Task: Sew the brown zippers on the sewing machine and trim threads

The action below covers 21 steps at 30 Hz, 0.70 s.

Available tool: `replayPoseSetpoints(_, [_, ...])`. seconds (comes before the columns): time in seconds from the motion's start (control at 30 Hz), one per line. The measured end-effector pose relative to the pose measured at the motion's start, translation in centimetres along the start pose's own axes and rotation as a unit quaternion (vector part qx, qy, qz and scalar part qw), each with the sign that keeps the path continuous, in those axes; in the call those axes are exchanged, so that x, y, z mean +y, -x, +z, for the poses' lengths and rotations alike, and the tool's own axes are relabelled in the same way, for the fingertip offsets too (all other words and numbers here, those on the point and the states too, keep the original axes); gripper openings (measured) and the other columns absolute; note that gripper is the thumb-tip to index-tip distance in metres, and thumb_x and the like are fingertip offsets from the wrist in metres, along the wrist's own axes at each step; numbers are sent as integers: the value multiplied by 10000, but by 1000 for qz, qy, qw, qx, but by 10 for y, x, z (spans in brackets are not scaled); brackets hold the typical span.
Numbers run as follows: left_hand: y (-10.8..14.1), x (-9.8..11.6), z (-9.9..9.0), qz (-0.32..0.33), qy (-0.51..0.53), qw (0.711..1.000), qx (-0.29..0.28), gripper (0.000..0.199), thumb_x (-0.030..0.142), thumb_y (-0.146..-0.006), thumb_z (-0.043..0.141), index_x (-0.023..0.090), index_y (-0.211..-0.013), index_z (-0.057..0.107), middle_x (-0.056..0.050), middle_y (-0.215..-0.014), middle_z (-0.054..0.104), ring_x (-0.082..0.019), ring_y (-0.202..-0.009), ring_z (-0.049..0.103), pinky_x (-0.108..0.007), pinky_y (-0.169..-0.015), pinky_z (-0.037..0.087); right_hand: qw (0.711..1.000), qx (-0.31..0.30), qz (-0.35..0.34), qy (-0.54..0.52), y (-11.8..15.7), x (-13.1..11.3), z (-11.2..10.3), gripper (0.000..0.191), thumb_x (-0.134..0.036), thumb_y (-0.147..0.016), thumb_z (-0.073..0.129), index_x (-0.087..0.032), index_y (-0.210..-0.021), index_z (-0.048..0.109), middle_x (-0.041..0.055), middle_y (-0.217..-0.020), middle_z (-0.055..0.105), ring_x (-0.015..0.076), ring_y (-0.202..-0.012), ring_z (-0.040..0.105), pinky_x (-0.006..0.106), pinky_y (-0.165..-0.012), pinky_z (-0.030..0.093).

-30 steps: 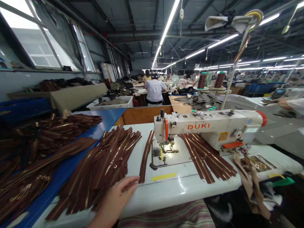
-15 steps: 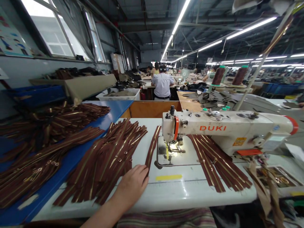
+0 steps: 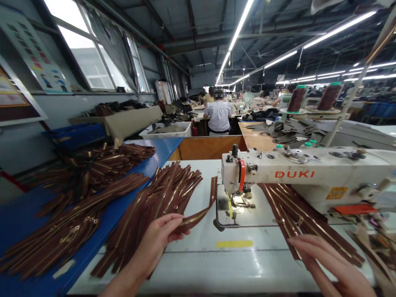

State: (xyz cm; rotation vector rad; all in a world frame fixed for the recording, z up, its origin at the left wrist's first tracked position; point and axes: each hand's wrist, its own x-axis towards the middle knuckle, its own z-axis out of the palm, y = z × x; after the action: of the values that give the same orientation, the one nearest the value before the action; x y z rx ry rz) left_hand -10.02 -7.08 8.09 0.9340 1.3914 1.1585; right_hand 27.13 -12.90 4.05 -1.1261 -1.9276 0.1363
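My left hand is shut on a single brown zipper with gold-coloured teeth, and the zipper bends up toward the sewing machine's needle area. That hand sits at the front of a loose heap of brown zippers on the white sewing table. My right hand is open, its fingers spread and holding nothing, just over the near end of another zipper heap. That heap lies partly under the arm of the white DUKI sewing machine. The presser foot is lit, with no zipper under it.
A blue table to the left holds more brown zipper heaps. Beyond stand a white bin and a wooden table. Thread cones stand behind the machine. A co-worker in a white shirt sits far ahead.
My left hand has lifted the lone zipper from the table and bent it. My right hand has come into view at lower right. The view has turned left.
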Motion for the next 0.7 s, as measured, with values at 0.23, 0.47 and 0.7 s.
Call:
replayPoseSetpoints(0.23, [26, -2, -2, -50, 69, 996, -15, 321, 357, -593, 780, 137, -773, 631, -65, -702, 728, -191, -572, 679, -245, -526, 487, 984, -94, -43, -145, -58, -65, 102, 453, -126, -855, 506, -270, -1285, 513, 93, -1189, 604, 231, -1103, 567, 368, -941, 496])
replayPoseSetpoints(0.47, [58, 6, 20, -18, 22, 995, -92, 344, 467, -646, 727, 146, -765, 686, -77, -693, 722, -214, -642, 678, -262, -562, 516, 954, -55, 6, -294, -65, -92, 162, 407, -221, -918, 422, -239, -1323, 449, 108, -1185, 596, 225, -1080, 568, 375, -940, 474])
replayPoseSetpoints(0.7, [73, 9, 32, 174, -109, 973, -109, 476, 498, -699, 700, 253, -1105, 659, -72, -1249, 613, -299, -1194, 519, -381, -989, 435, 755, -67, 252, -602, -70, -119, 93, 465, -597, -896, 420, -215, -1078, 615, 103, -949, 687, 244, -936, 640, 395, -836, 511])
